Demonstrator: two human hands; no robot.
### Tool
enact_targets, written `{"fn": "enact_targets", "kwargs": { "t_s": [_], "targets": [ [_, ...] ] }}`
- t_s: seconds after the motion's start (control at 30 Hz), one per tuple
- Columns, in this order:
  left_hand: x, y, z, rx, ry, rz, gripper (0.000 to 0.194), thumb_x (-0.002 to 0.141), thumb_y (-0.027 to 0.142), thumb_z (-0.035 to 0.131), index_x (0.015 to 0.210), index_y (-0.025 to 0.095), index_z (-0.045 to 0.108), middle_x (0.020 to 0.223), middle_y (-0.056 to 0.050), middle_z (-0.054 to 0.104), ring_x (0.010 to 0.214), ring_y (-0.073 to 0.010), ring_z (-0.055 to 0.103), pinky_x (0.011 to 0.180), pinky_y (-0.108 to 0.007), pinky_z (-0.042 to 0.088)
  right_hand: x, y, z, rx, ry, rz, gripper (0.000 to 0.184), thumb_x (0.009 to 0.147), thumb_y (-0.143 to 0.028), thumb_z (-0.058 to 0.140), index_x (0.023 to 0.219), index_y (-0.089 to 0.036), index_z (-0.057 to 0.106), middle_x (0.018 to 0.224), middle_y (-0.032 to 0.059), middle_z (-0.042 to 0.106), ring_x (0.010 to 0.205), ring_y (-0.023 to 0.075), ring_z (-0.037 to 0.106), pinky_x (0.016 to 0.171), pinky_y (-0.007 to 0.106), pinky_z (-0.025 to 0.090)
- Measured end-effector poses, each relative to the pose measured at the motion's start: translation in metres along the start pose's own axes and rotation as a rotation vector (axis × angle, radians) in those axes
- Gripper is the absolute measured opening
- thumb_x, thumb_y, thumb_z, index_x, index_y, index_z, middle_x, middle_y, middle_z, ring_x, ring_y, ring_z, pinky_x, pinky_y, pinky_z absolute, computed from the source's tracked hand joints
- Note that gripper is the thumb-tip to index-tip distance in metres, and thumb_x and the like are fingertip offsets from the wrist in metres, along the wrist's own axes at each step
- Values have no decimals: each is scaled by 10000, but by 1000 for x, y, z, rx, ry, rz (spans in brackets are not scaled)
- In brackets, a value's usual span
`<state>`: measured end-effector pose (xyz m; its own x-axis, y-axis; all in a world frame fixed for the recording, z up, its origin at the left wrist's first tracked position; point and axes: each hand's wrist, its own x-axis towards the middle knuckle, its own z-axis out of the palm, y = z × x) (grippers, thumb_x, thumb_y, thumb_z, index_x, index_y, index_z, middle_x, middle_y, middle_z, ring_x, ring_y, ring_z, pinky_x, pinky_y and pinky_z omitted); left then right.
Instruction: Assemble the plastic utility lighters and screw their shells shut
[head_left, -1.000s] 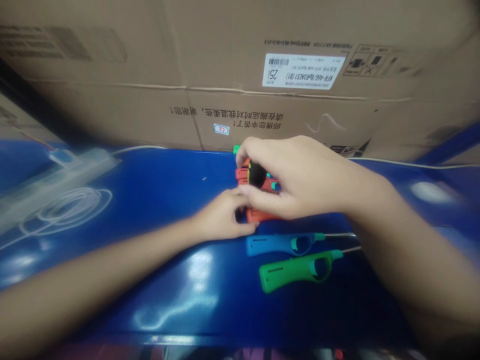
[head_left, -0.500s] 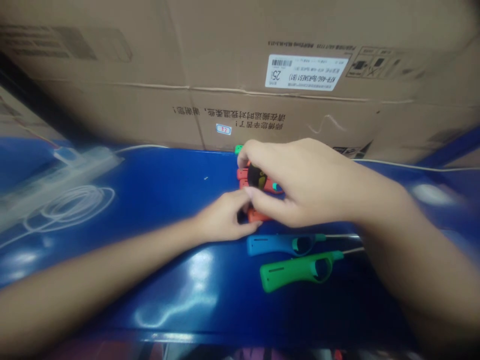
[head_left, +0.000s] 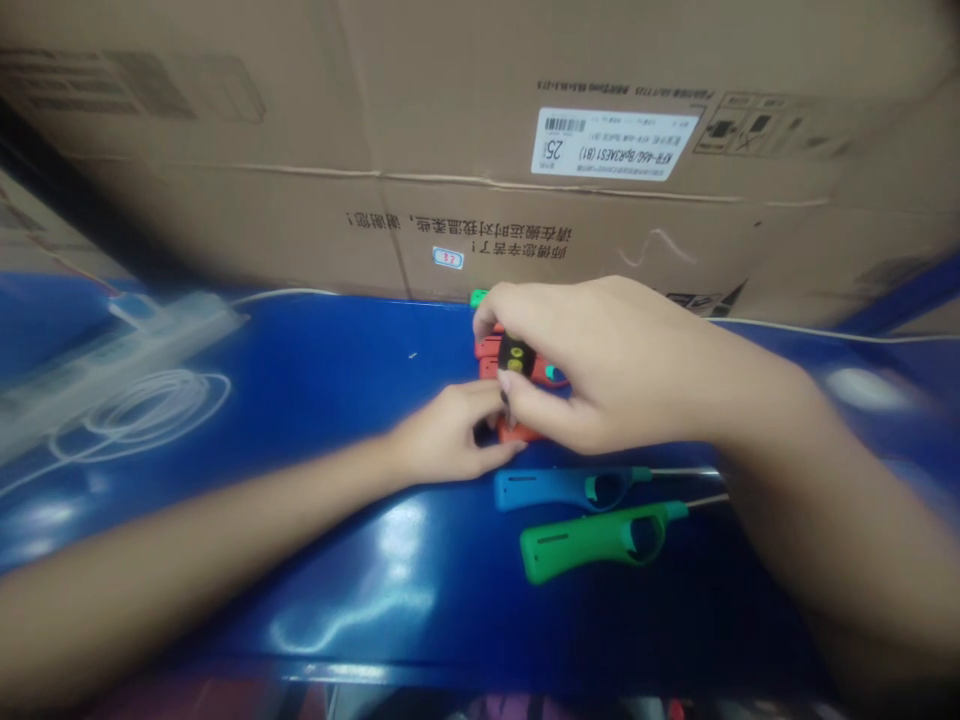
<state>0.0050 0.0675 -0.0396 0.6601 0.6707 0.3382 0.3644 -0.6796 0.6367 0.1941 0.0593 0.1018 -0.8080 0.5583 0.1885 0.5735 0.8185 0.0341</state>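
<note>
My right hand [head_left: 592, 360] is closed, thumb and fingers pinching the black-and-yellow handle of a stubby screwdriver [head_left: 516, 357]. Its lower end points down at an orange-red gas lighter [head_left: 519, 430], where my fingers cover the contact. Pressed around that lighter from the left is my left hand [head_left: 450, 435], steadying it on the blue surface [head_left: 337, 560]. Just beyond lie red lighters [head_left: 489, 346], partly under my right hand. Nearer to me rest a blue lighter [head_left: 544, 490] and a green lighter [head_left: 570, 550], both with long metal necks.
A large cardboard box [head_left: 300, 130] with upside-down print stands along the back. To the left are a white power strip [head_left: 172, 335] and a coiled white cable [head_left: 165, 400]. Another green item [head_left: 478, 298] peeks out near the box. A blurred white object [head_left: 866, 388] lies at right.
The screwdriver handle has turned in my right hand, so more of its yellow marks show. My hands have otherwise hardly moved, and the lighters lie where they were.
</note>
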Motion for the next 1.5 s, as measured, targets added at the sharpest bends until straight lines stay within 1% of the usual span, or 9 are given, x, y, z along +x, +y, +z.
{"fn": "enact_targets", "kwargs": {
  "t_s": [0.33,0.5,0.6,0.73,0.83,0.97,1.1,1.2,1.5],
  "targets": [
    [0,0,0,26,10,16,134,862,286,657,923,168,661,926,-60,725,861,-217,691,802,-353,566,-2,1,-3,-57,-8,1,295,968,-393,444,955,-162,626,837,69,687,636,161,516,569,297,239],
    [0,-1,0,9,17,27,104,856,264,650,888,165,649,878,-45,710,800,-193,682,729,-309,554,-1,0,-1,10,9,-51,293,931,-356,460,1095,-162,607,925,71,691,698,176,553,592,295,280],
    [1,0,0,24,21,39,105,860,262,653,901,165,646,874,-45,702,807,-194,673,744,-315,553,-1,0,0,2,-10,-15,307,958,-386,433,1065,-161,611,855,60,686,657,170,543,589,295,278],
    [1,0,0,19,27,54,110,859,270,659,864,165,632,845,-38,683,753,-176,655,701,-296,544,-1,1,-1,17,-5,-22,276,940,-373,468,1065,-166,602,920,71,700,680,170,552,592,292,275],
    [1,-1,0,40,20,40,104,865,265,659,893,166,649,906,-50,708,820,-191,673,751,-313,552,-2,2,-2,-20,-25,10,316,955,-431,471,1050,-164,611,851,67,692,646,169,539,577,290,253],
    [1,-1,0,27,5,43,131,858,268,660,931,159,660,928,-58,719,862,-211,684,793,-343,557,-3,2,-3,-5,-22,2,287,962,-374,463,1088,-163,610,883,71,699,668,170,549,590,288,263],
    [1,-2,0,25,21,40,119,851,273,672,904,170,643,879,-42,708,835,-207,678,788,-342,555,-3,3,-4,-27,-18,1,318,972,-392,429,1002,-157,642,856,77,688,697,183,558,605,297,281],
    [2,-2,0,10,11,54,120,845,255,673,923,171,639,885,-40,707,798,-193,670,742,-315,548,-3,2,-3,1,4,-45,286,952,-336,429,1069,-159,622,930,81,691,734,186,565,617,295,305],
    [1,-3,-1,26,9,64,115,865,280,665,884,169,639,860,-38,686,793,-186,655,733,-310,533,-5,5,-5,-4,-31,35,294,957,-394,451,1064,-160,594,824,58,673,620,161,512,569,293,263]
  ]
}}
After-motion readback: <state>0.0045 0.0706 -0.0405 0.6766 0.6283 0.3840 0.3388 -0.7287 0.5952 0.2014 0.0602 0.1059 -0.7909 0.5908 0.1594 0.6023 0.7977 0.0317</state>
